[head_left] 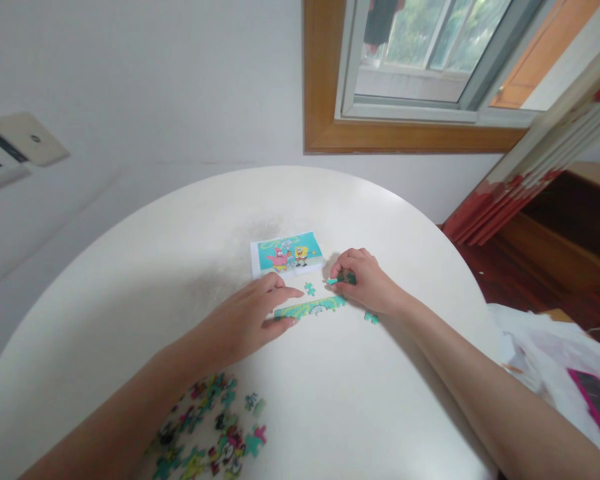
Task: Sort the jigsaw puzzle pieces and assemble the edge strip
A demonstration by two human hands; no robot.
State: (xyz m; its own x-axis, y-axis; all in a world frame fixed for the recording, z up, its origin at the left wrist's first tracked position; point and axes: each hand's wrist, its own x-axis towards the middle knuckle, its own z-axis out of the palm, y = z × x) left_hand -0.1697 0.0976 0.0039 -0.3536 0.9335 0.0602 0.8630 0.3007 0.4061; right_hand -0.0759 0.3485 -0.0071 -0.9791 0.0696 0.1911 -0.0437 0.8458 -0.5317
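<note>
A joined strip of green jigsaw pieces (310,308) lies across the middle of the white table (360,393). At its left end is my left hand (263,307), thumb and forefinger apart on either side of the strip. My right hand (363,277) pinches a small teal jigsaw piece (332,281) just above the strip's right part. One loose green piece (309,289) lies between my hands, and another loose pair of bits (371,318) rests under my right wrist. Behind them is a picture card (290,255) with a pink and a yellow cartoon figure.
Many mixed jigsaw pieces (225,433) are heaped near the table's front, partly behind my left forearm. A wall and window (415,60) stand beyond the table. To the right are a curtain (500,193), white plastic bags (540,360) and a pink-edged phone (597,403).
</note>
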